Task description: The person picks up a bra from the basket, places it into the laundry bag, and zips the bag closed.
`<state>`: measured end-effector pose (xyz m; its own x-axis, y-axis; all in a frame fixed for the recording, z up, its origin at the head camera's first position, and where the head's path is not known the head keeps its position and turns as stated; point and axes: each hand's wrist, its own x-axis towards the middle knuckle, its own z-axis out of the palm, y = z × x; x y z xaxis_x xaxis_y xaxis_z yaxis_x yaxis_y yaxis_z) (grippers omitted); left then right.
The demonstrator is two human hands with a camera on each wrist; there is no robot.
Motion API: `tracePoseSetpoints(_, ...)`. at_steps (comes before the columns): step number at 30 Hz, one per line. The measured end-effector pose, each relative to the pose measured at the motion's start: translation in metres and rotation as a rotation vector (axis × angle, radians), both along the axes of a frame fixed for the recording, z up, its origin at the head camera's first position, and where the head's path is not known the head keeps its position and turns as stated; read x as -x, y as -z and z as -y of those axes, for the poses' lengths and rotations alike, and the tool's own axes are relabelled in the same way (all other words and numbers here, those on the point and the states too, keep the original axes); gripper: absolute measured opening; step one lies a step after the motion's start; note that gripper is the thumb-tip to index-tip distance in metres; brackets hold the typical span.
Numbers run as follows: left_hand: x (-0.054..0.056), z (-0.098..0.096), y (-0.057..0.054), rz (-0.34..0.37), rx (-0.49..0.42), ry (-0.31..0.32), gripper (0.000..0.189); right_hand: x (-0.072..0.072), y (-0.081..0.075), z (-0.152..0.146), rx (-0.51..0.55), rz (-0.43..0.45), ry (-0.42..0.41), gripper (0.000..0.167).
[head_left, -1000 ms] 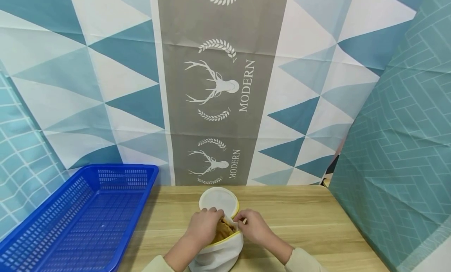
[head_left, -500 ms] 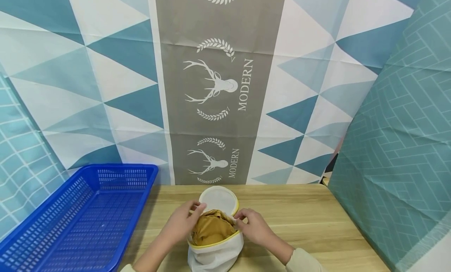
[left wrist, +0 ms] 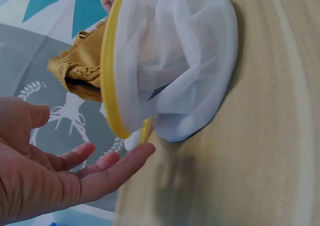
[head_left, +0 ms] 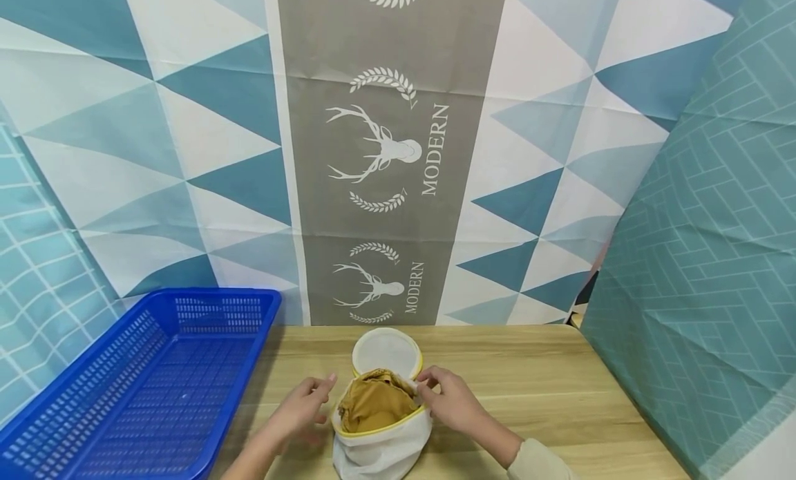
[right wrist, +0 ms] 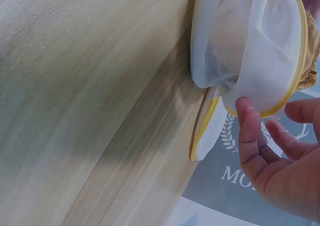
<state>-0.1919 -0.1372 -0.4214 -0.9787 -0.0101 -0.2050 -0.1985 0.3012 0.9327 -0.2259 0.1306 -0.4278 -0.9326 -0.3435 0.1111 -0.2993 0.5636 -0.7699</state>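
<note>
A white mesh laundry bag with a yellow zip rim stands upright on the table, its round lid folded back behind it. Inside lies a mustard-brown satin garment with a gathered, frilly edge; its exact kind cannot be told. My left hand is just left of the bag, apart from it. In the left wrist view its fingers spread loosely, holding nothing. At the bag's right rim, beside the lid, my right hand pinches the white edge between thumb and finger.
A blue perforated plastic basket stands at the left of the wooden table. Patterned cloth hangs behind the table, with a teal sheet along the right.
My left hand has let go of the garment and drawn back leftward, away from the bag. The bag's opening now shows the garment fully. My right hand stays at the right rim.
</note>
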Motion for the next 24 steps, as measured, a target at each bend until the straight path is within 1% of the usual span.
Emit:
tracePoseSetpoints(5, 0.000, -0.003, 0.010, 0.041, -0.135, 0.045, 0.075, 0.000, 0.000, 0.001, -0.010, -0.011, 0.003, 0.029)
tracePoseSetpoints(8, 0.001, -0.004, 0.013, 0.051, -0.185, 0.071, 0.080, 0.001, 0.000, 0.003, -0.043, -0.054, 0.008, 0.028)
tracePoseSetpoints(11, 0.002, -0.007, 0.015, 0.057, -0.202, 0.072, 0.078, 0.002, 0.001, 0.005, -0.082, -0.087, 0.006, 0.030)
tracePoseSetpoints(13, 0.003, -0.009, 0.017, 0.062, -0.209, 0.064, 0.077, 0.002, 0.002, 0.005, -0.102, -0.087, -0.001, 0.032)
tracePoseSetpoints(17, 0.004, -0.011, 0.019, 0.073, -0.226, 0.051, 0.076, 0.003, 0.001, 0.006, -0.113, -0.080, -0.031, 0.037)
tracePoseSetpoints(24, 0.004, -0.014, 0.018, 0.061, -0.276, 0.072, 0.079, 0.002, 0.001, 0.009, -0.112, -0.112, -0.050, 0.037)
